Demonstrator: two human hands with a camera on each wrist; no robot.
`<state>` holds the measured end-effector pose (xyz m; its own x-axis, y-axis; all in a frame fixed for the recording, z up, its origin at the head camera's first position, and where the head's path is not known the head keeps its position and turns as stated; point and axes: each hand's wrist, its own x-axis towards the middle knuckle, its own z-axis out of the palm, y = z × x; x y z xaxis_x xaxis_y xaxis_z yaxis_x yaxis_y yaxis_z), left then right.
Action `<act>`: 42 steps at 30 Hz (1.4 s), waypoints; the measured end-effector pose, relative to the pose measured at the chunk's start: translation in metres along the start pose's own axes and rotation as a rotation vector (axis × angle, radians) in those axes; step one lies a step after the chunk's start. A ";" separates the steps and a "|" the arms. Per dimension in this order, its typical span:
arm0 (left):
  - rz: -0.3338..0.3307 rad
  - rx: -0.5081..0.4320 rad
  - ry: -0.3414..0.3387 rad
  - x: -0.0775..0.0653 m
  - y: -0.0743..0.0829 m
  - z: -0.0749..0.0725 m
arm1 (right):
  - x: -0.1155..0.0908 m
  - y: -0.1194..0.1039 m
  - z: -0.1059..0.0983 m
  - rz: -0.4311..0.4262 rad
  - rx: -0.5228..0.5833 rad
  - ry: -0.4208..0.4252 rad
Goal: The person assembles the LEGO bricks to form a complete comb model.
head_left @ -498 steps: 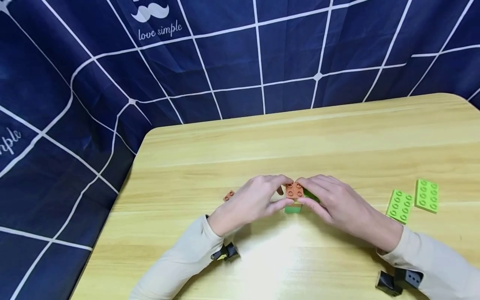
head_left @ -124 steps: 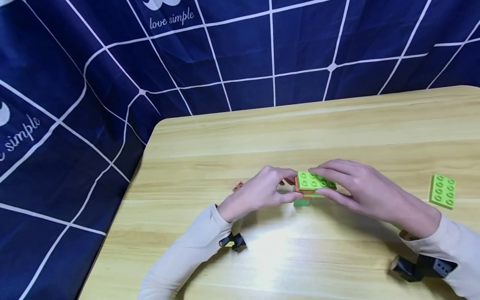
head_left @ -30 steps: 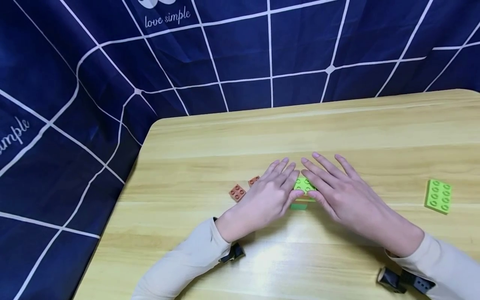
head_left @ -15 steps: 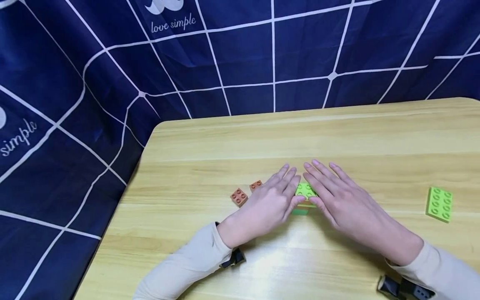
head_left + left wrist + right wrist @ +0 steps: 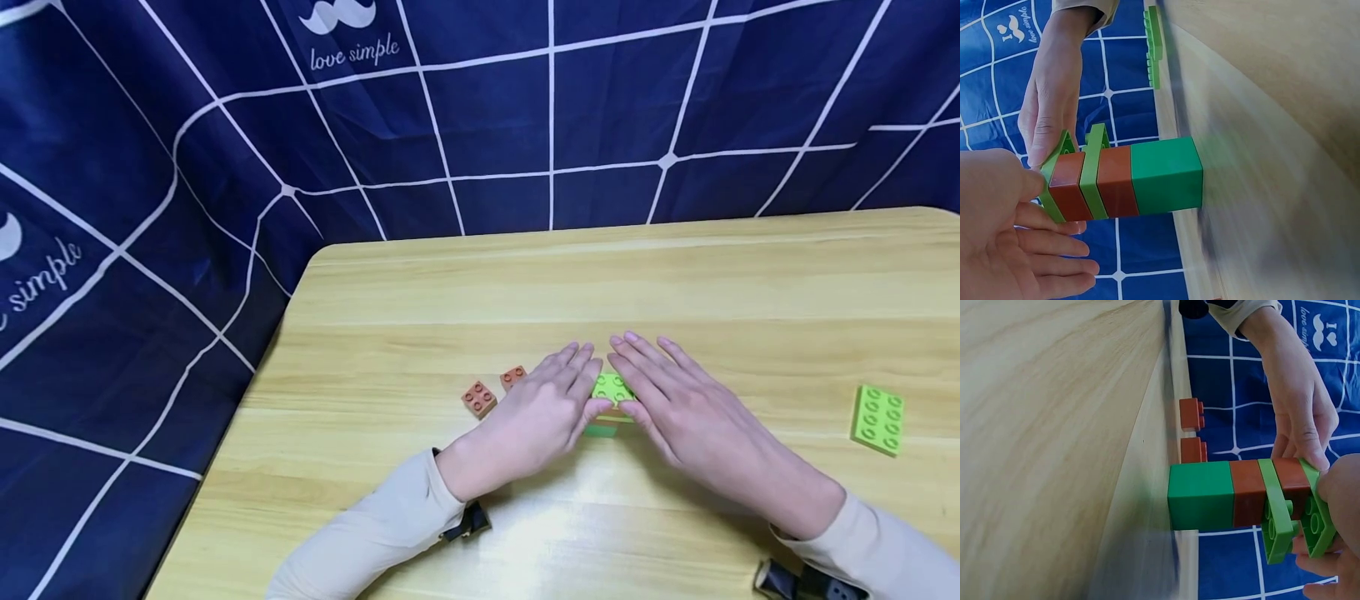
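Note:
A tower of toy building bricks stands upright on the table. Its base is a dark green block (image 5: pixel 1168 176), followed by an orange-brown brick (image 5: pixel 1116 181), a light green plate (image 5: pixel 1277 512), another orange-brown brick (image 5: pixel 1069 186) and a light green top plate (image 5: pixel 611 388). Both light green plates stick out past the bricks on the right side. With fingers extended, my left hand (image 5: pixel 528 417) touches the left part of the top plate. My right hand (image 5: pixel 697 425) lies over its right part, fingers also straight. Both thumbs are at the plate's near edge.
Two loose orange-brown bricks, one (image 5: pixel 479 399) nearer and one (image 5: pixel 513 377) farther, sit left of the tower beside my left hand. A loose light green plate (image 5: pixel 877 419) lies to the right on the wooden table (image 5: pixel 420 283). Behind hangs a blue gridded cloth (image 5: pixel 487 108).
One light green plate went from the table's right onto the tower, which earlier ended in an orange-brown brick. My right hand stopped gripping it; both hands now lie flattened over the top.

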<state>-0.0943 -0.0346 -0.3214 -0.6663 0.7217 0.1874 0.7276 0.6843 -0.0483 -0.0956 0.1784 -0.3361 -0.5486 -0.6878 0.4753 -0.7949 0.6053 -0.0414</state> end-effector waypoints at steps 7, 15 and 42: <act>0.001 0.016 0.031 -0.001 0.000 -0.001 | 0.001 0.000 0.000 0.008 0.010 0.006; 0.007 -0.037 0.084 -0.003 0.000 0.003 | 0.001 -0.001 0.003 0.012 0.030 0.010; -0.016 -0.072 0.083 -0.003 0.005 0.003 | -0.001 0.000 0.005 0.015 0.078 0.042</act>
<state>-0.0894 -0.0331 -0.3252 -0.6643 0.6976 0.2684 0.7288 0.6842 0.0256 -0.0962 0.1774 -0.3408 -0.5504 -0.6610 0.5101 -0.8056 0.5809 -0.1164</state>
